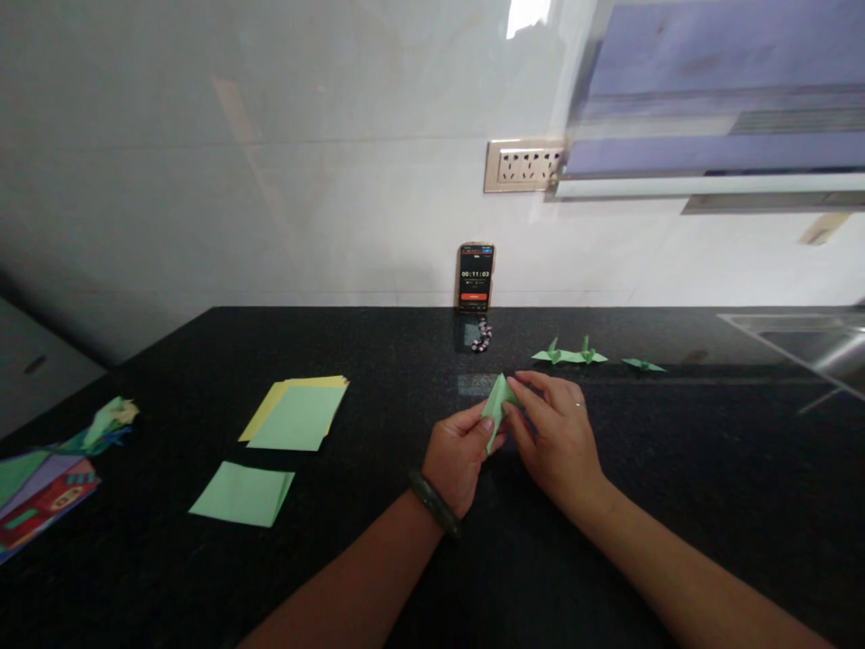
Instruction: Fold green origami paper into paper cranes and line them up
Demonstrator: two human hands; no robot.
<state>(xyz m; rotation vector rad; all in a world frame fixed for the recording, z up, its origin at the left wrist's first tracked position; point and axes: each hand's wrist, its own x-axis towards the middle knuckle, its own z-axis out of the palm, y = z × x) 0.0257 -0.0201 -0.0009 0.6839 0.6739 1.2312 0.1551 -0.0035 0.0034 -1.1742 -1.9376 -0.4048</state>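
Note:
A small piece of folded green paper (496,406) is held up a little above the black counter, one point upward. My left hand (460,451) pinches its lower left part, thumb on the near face. My right hand (558,433) grips its right side between thumb and fingers; the exact fold there is partly hidden by the fingers. Behind my right hand lie several folded green paper figures, among them a pair of winged paper cranes (569,355) and a flatter folded piece (644,365).
To the left lie a stack of green and yellow paper sheets (297,415) and a loose, bent green sheet (243,493). Colourful packets (47,496) sit at far left. A phone (476,278) showing a timer leans on the wall, its beaded strap (482,335) before it. A sink (811,347) is at right.

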